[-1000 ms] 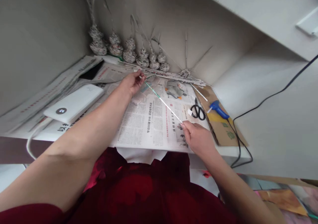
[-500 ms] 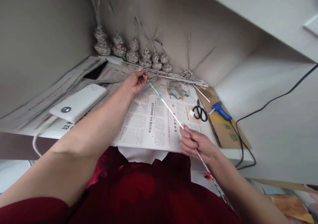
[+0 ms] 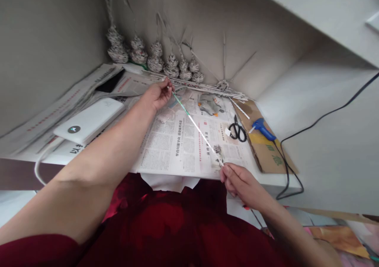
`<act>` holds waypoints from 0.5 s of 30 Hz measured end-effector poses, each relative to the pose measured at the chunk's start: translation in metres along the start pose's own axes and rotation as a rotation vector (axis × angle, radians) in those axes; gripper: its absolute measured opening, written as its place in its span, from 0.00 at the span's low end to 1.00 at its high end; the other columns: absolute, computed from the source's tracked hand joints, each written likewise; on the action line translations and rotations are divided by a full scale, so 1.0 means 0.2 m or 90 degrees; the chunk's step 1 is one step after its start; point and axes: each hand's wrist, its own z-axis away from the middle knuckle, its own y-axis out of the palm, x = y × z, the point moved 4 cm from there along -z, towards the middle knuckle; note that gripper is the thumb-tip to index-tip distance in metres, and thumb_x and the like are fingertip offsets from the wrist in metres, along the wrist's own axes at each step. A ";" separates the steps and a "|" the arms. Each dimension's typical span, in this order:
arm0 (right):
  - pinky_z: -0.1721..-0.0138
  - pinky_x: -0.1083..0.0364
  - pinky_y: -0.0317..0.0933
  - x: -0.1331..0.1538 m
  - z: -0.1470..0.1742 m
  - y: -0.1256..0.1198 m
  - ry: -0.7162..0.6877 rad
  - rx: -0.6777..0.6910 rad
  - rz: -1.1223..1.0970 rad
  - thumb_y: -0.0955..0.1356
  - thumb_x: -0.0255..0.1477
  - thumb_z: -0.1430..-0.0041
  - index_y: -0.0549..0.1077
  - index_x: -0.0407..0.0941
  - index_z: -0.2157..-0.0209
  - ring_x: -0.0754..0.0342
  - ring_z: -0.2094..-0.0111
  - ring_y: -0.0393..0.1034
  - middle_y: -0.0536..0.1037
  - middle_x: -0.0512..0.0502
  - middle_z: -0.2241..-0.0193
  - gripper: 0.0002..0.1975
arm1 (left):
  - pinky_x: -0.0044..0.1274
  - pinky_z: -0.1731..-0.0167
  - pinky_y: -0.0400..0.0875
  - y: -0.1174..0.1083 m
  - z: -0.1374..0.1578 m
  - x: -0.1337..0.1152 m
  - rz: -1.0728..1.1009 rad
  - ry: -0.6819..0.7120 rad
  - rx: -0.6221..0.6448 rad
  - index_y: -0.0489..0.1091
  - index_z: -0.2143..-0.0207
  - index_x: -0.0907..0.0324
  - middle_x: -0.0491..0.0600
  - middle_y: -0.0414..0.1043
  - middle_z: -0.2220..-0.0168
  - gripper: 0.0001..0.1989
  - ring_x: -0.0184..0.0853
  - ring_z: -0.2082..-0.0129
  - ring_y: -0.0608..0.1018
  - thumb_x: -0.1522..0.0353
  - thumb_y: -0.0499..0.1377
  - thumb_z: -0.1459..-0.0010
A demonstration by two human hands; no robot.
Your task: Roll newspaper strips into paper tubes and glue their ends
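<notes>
A thin rolled-paper stick (image 3: 198, 128), white with a green stretch near its far end, slants between my two hands above the spread newspaper (image 3: 166, 150). My left hand (image 3: 162, 94) pinches its far, upper end. Lower and to the right, my right hand (image 3: 239, 182) has its fingers closed round the stick near the table's front edge. Close to my left hand lies a bundle of similar paper sticks (image 3: 204, 88). Black-handled scissors (image 3: 237, 132) rest on the newspaper above my right hand.
Several woven gourd shapes (image 3: 155, 57) line the back wall, beside a small woven start with spokes (image 3: 223, 85). A blue glue gun (image 3: 262, 129) lies on cardboard (image 3: 271, 156), its black cord trailing right. A white power bank (image 3: 90, 121) sits left; a grey cloth-like piece (image 3: 211, 105) lies mid-table.
My right hand has slid down and to the right along the paper stick, so a longer length shows between my hands. My left hand still pinches the far end. The view has shifted slightly.
</notes>
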 end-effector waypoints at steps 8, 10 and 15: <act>0.85 0.59 0.46 0.00 0.01 0.13 0.043 0.251 -0.438 0.54 0.44 0.35 0.62 0.46 0.74 0.60 0.90 0.46 0.49 0.61 0.91 0.20 | 0.10 0.85 0.63 0.01 0.01 0.00 0.030 -0.017 0.024 0.65 0.73 0.60 0.46 0.64 0.80 0.10 0.25 0.79 0.70 0.72 0.51 0.37; 0.81 0.58 0.51 0.02 -0.01 0.10 0.032 0.166 -0.267 0.54 0.44 0.35 0.67 0.44 0.67 0.59 0.86 0.55 0.57 0.58 0.88 0.21 | 0.10 0.85 0.63 0.00 0.01 -0.01 0.018 -0.003 0.018 0.65 0.73 0.60 0.45 0.64 0.80 0.10 0.24 0.79 0.69 0.72 0.51 0.38; 0.69 0.54 0.54 0.12 -0.08 -0.02 -0.104 -0.171 0.373 0.60 0.41 0.38 0.68 0.46 0.57 0.52 0.73 0.65 0.71 0.48 0.75 0.16 | 0.10 0.84 0.63 0.00 0.00 0.00 -0.020 0.004 0.010 0.64 0.75 0.61 0.45 0.64 0.81 0.11 0.24 0.79 0.70 0.72 0.52 0.38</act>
